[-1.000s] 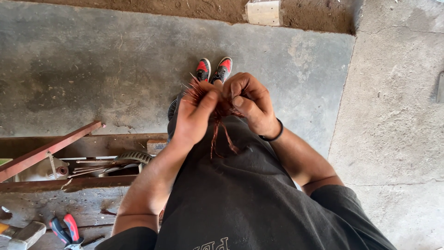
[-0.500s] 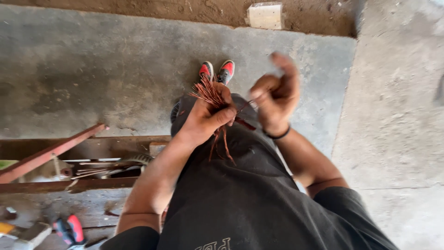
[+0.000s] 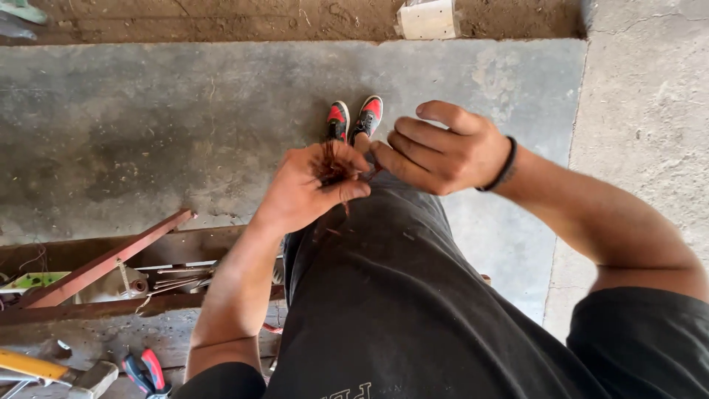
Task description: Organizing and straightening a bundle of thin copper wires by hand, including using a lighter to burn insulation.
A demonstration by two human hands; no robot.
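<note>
Beside left hand, right hand again.

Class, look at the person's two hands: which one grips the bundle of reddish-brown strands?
The left hand grips the reddish-brown strands in its closed fist. The right hand, wearing a dark wristband, only meets the bundle with its fingertips.
</note>
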